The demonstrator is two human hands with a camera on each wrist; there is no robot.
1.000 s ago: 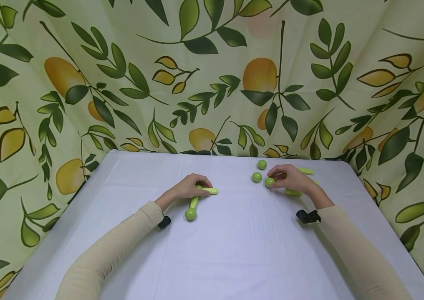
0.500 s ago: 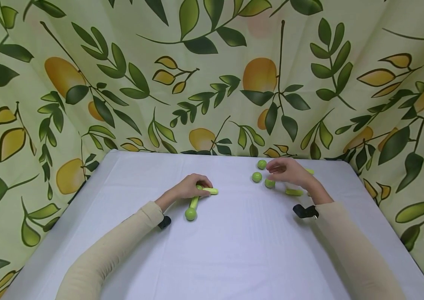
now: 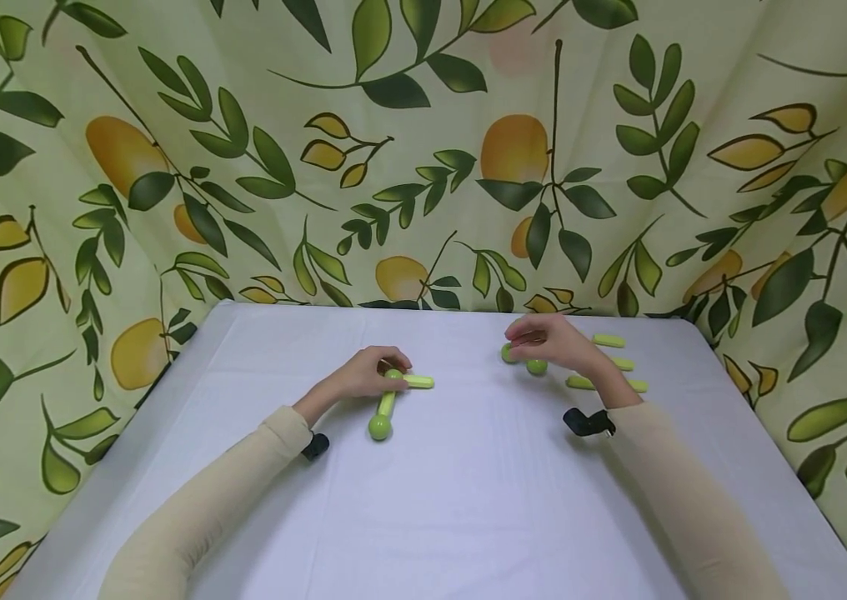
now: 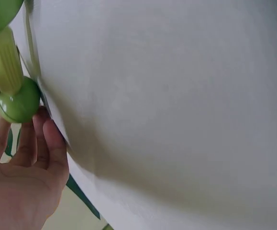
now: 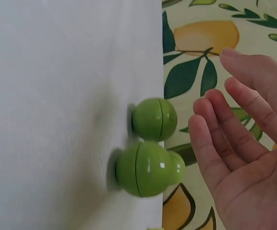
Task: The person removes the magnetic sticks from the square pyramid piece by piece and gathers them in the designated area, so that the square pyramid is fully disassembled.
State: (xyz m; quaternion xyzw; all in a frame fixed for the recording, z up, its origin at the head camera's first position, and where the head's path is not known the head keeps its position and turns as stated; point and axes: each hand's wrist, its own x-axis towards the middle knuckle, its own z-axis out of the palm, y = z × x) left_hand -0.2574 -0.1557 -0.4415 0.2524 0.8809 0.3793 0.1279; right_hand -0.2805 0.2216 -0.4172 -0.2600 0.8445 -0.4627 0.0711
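On the white-covered table (image 3: 453,500), my left hand (image 3: 363,372) holds a green ball (image 3: 393,375) between thumb and fingers. A yellow-green stick (image 3: 387,405) joins that ball to a second ball (image 3: 379,427) nearer me, and another stick (image 3: 420,382) points right from beside it. The left wrist view shows the fingers around the held ball (image 4: 19,103). My right hand (image 3: 558,343) hovers over loose green balls (image 3: 537,367), its fingers loosely bent and holding nothing. In the right wrist view, two balls (image 5: 150,168) show fully, a third (image 5: 178,167) partly behind.
Several loose yellow-green sticks (image 3: 608,341) lie right of the balls, some partly behind the right wrist. A curtain (image 3: 423,150) printed with leaves and fruit hangs past the table's far edge. Black wrist cameras (image 3: 587,422) sit under both wrists.
My right hand has let go of a loose ball, lifted, and moved left over the others. The left hand stays with the joined piece, almost unmoved.
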